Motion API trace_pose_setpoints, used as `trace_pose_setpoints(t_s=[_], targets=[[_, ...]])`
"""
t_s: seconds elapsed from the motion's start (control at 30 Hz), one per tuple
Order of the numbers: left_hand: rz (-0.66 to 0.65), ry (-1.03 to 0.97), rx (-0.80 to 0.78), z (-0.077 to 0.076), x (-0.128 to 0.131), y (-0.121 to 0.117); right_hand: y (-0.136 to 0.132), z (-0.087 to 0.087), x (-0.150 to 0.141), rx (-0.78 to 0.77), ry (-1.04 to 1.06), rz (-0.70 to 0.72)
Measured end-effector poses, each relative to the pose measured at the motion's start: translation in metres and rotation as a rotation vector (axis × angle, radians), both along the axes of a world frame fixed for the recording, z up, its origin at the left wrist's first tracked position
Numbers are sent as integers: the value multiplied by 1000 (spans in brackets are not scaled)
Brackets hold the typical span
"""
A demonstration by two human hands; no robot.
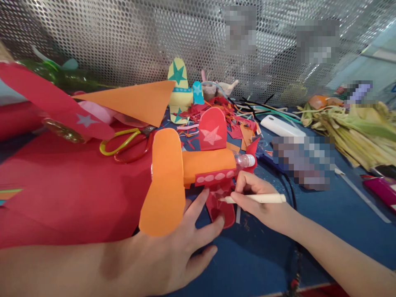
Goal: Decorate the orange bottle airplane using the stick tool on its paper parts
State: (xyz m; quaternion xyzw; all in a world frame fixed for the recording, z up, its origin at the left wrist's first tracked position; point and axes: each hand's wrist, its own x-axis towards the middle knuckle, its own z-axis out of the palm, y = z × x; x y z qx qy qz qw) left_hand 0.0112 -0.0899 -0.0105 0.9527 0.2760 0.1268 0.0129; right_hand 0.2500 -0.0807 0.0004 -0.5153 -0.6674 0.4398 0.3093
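Note:
In the middle of the head view lies a toy airplane (210, 161) made from a small plastic bottle wrapped in orange foam sheet. An orange propeller-like piece (167, 177) stands at its left end, and the white cap (250, 160) shows at the right. One red wing (213, 130) bears a pale star; the nearer red wing (227, 216) has a fainter star outline. My right hand (262, 202) pinches a white marker (269, 198), its tip at the nearer wing. My left hand (185, 243) has its fingers spread, fingertips resting on that wing's left edge.
Yellow-and-red-handled scissors (123, 142) lie on red foam sheets (77, 189) at left. Behind are an orange cone (139, 99), a yellow plane (179, 95) and coloured scraps (216, 111). At right lie a white glue gun (283, 128), its cord and dried husks (349, 132).

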Motion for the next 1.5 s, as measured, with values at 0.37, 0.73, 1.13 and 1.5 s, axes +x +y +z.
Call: trace_pose_setpoints(t_s=[0.37,0.73,1.13,1.5], targets=[[-4,17,-6,1,-1,1,-1,0,0,-17,23,19],[2,17,1,1,0,0,0,0,1,-4,26,21],[4,2,7,-1,-1,1,2,-2,0,-19,41,27],[11,9,26,-4,-4,0,1,2,-1,-41,30,32]])
